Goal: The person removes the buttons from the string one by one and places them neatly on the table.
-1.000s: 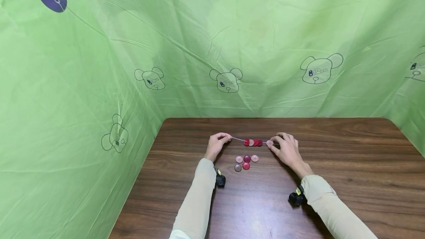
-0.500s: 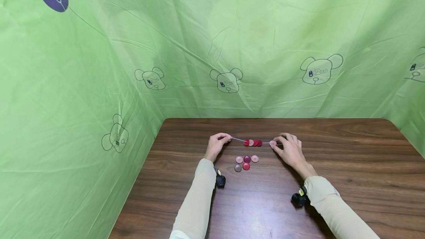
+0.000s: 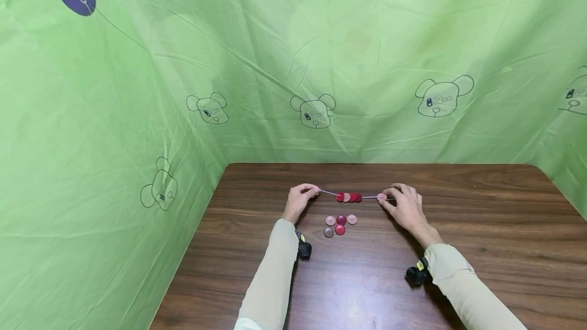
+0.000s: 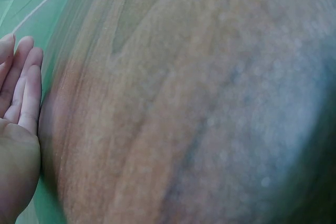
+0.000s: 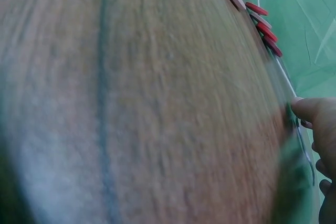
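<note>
My left hand (image 3: 300,202) pinches one end of a pale string (image 3: 327,192) between thumb and index finger. From there the string runs right through a row of overlapping threaded buttons: a red one (image 3: 340,196), a pink one (image 3: 346,197), another red one (image 3: 352,197) and a dark red one (image 3: 358,197). Farther along, a separate pink button (image 3: 381,197) is on the string, pinched at its edge by my right hand (image 3: 405,208). In the right wrist view, the string's free tail (image 5: 310,161) trails past the right thumb (image 5: 315,108).
Between the hands, nearer the person, several loose buttons lie flat on the brown wooden table (image 3: 495,238): pink (image 3: 330,220), dark purple (image 3: 341,219), pink (image 3: 351,219), grey-brown (image 3: 328,231) and red (image 3: 340,229). A green sheet (image 3: 367,136) hangs behind the table.
My right hand has slid right with the pink button along the string, widening the gap to the threaded row. The left hand and loose buttons stay where they were.
</note>
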{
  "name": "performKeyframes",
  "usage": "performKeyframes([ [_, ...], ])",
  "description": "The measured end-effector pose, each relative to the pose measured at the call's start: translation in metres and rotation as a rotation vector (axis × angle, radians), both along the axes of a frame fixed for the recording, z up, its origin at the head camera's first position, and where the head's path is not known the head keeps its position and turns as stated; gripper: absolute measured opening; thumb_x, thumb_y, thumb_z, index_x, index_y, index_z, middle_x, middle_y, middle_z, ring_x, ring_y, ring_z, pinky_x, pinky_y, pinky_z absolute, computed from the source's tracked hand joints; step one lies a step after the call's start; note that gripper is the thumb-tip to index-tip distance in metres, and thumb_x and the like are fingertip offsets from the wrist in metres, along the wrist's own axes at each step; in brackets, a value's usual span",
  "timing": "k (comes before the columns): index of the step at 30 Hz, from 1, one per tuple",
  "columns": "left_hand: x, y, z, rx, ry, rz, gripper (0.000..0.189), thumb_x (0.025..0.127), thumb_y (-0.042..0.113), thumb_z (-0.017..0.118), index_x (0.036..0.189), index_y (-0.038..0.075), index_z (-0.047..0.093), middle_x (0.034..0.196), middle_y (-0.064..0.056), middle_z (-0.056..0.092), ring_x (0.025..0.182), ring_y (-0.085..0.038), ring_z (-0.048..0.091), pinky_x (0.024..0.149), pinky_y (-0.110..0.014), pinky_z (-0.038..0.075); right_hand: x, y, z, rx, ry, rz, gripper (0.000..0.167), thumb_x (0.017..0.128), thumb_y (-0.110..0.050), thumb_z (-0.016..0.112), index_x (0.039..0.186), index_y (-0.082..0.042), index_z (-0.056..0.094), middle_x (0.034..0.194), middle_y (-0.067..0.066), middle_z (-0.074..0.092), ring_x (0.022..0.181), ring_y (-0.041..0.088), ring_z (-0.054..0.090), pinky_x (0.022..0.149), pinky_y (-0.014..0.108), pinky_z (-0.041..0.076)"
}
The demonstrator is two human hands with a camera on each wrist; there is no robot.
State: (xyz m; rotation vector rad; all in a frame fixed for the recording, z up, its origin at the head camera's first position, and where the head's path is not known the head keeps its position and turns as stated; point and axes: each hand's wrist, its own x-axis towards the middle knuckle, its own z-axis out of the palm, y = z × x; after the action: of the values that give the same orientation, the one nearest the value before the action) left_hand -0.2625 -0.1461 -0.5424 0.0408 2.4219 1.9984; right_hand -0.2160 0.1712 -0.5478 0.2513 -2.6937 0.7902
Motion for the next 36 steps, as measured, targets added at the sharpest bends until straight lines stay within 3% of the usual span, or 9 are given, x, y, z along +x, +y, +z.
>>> performKeyframes([
  [10,0.0,-0.001,-0.001,-0.011,-0.01,0.003,0.011,0.088,0.018,0.069,0.091,0.009,0.075,0.086,-0.005,0.074,0.08,-0.008,0.065,0.079,-0.029,0.053,0.0,0.006,0.0,-0.01,0.009,-0.017,0.03,0.086,-0.032,0.07,0.106,-0.009,0.067,0.127,0.02,0.052,0.119,0.043,0.039,0.09,0.058,0.027],
  [21,0.0,0.0,-0.001,-0.002,-0.005,0.005,0.013,0.087,0.019,0.07,0.091,0.008,0.075,0.087,-0.006,0.074,0.08,-0.008,0.065,0.08,-0.03,0.053,0.002,0.012,0.001,-0.016,-0.004,-0.034,0.03,0.087,-0.032,0.069,0.107,-0.008,0.066,0.128,0.022,0.05,0.119,0.045,0.038,0.092,0.06,0.025],
  [25,0.001,0.0,0.001,0.009,-0.014,-0.003,0.014,0.088,0.017,0.069,0.093,0.006,0.074,0.091,-0.012,0.074,0.084,-0.015,0.067,0.084,-0.036,0.053,0.003,0.016,0.001,-0.019,-0.001,-0.041,0.03,0.087,-0.032,0.069,0.107,-0.008,0.067,0.128,0.022,0.05,0.118,0.045,0.038,0.091,0.06,0.025],
  [27,0.002,0.0,0.004,0.02,-0.021,-0.014,0.014,0.089,0.015,0.068,0.095,0.003,0.074,0.094,-0.017,0.073,0.089,-0.023,0.067,0.087,-0.042,0.052,0.003,0.017,0.001,-0.016,0.003,-0.045,0.031,0.087,-0.032,0.069,0.107,-0.008,0.067,0.128,0.022,0.051,0.118,0.046,0.038,0.09,0.059,0.026],
  [31,0.011,0.001,0.022,0.021,-0.02,-0.04,0.017,0.09,0.009,0.065,0.099,-0.005,0.071,0.098,-0.026,0.069,0.096,-0.038,0.064,0.09,-0.052,0.048,0.002,0.02,-0.001,-0.006,0.004,-0.052,0.031,0.088,-0.034,0.068,0.107,-0.009,0.066,0.128,0.022,0.05,0.118,0.046,0.038,0.089,0.059,0.026],
  [34,0.019,0.002,0.034,0.01,-0.02,-0.048,0.02,0.09,0.009,0.064,0.101,-0.008,0.069,0.101,-0.029,0.068,0.099,-0.042,0.062,0.091,-0.053,0.047,0.002,0.023,-0.001,-0.005,0.004,-0.056,0.031,0.088,-0.034,0.068,0.107,-0.009,0.066,0.128,0.022,0.05,0.119,0.046,0.038,0.088,0.059,0.026],
  [36,0.02,0.003,0.035,0.008,-0.02,-0.046,0.021,0.09,0.01,0.065,0.101,-0.007,0.069,0.101,-0.029,0.067,0.101,-0.043,0.062,0.092,-0.053,0.047,0.002,0.024,0.0,-0.006,0.001,-0.06,0.032,0.088,-0.034,0.068,0.107,-0.009,0.066,0.129,0.022,0.05,0.119,0.046,0.037,0.088,0.059,0.026],
])
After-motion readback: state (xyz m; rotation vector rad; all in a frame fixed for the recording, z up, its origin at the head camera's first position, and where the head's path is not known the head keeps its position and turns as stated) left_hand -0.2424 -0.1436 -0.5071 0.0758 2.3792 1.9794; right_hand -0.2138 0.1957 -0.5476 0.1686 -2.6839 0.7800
